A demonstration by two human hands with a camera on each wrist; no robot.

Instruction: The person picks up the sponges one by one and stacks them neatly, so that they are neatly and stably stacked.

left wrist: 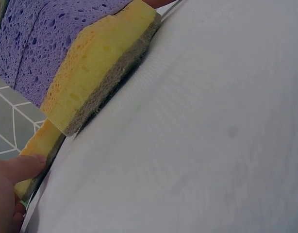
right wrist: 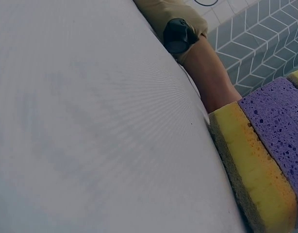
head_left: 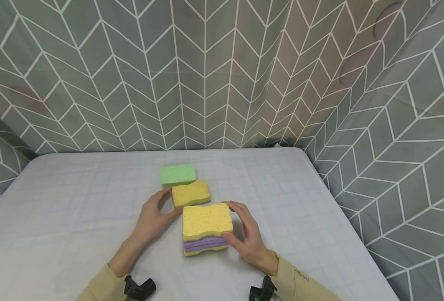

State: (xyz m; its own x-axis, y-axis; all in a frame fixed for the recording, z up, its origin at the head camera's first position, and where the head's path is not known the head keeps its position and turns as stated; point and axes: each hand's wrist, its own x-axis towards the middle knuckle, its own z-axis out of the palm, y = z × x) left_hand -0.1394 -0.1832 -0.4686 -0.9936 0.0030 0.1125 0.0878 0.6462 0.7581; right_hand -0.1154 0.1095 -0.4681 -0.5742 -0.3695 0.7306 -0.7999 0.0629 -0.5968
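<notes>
A stack of sponges stands at the middle of the table: a yellow sponge (head_left: 206, 218) on top, purple sponge layers (head_left: 206, 243) beneath, and a yellow sponge with a grey scouring side (left wrist: 98, 68) at the bottom. My right hand (head_left: 249, 236) grips the top yellow sponge by its right end, thumb at the near corner and fingers at the far one. Just behind the stack lies another yellow sponge (head_left: 190, 193). My left hand (head_left: 152, 218) holds that one at its left end between thumb and fingers.
Behind the single yellow sponge lies a light green sponge (head_left: 178, 173), close against it. A white cloth covers the table (head_left: 75, 200). Patterned grey curtains (head_left: 191, 75) hang along the table's back and right edges.
</notes>
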